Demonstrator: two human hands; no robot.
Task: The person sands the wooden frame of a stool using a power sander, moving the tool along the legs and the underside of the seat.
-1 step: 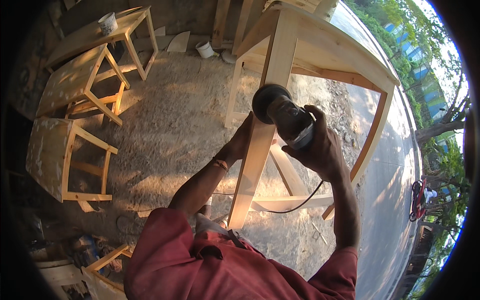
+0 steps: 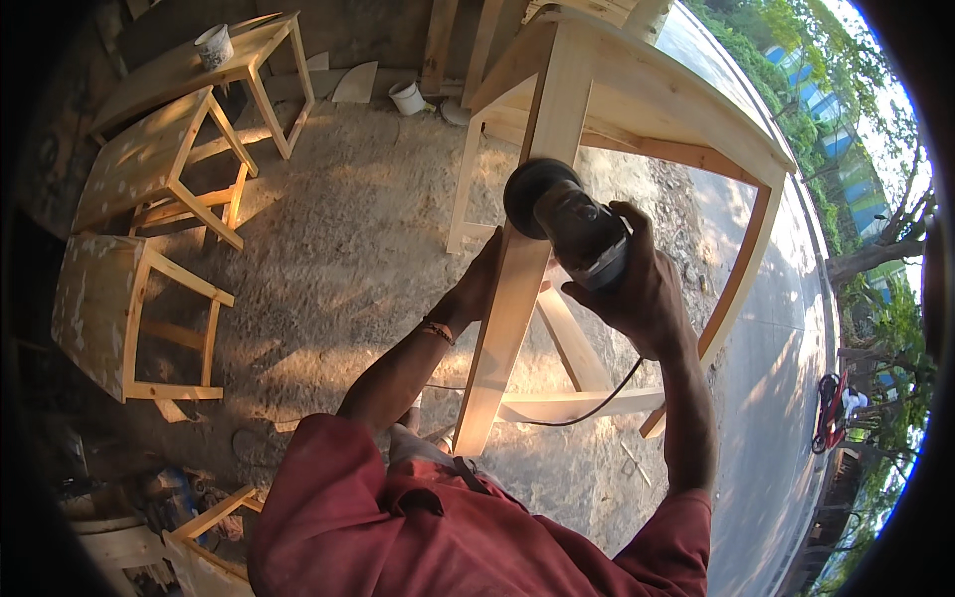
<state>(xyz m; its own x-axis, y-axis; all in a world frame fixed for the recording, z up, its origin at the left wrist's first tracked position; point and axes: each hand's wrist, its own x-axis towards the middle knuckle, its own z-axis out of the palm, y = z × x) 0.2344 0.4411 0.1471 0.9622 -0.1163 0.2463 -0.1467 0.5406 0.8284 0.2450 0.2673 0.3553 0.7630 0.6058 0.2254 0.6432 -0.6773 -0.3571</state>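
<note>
My right hand (image 2: 642, 289) is wrapped round the dark body of an angle grinder (image 2: 580, 234). Its round black disc (image 2: 537, 194) lies against the face of a pale wooden table leg (image 2: 505, 323). That leg belongs to a wooden table (image 2: 667, 75) standing tilted in front of me. Below the disc, my left hand (image 2: 479, 284) grips the leg's left edge, with part of its fingers hidden behind the wood. A black cord (image 2: 597, 408) hangs in a curve from the grinder, passing across a lower crossbar (image 2: 562, 403).
Several wooden tables and stools (image 2: 139, 169) stand at the left, one bearing a white bucket (image 2: 214, 47). Another white bucket (image 2: 406, 98) tilts on the dirt ground (image 2: 338, 209). To the right runs a paved road (image 2: 761, 398) with a red motorcycle (image 2: 828, 413) on it.
The grinder and my right hand have shifted very slightly to the right. On the road, the red motorcycle is lower in the picture. My left hand keeps its place on the leg.
</note>
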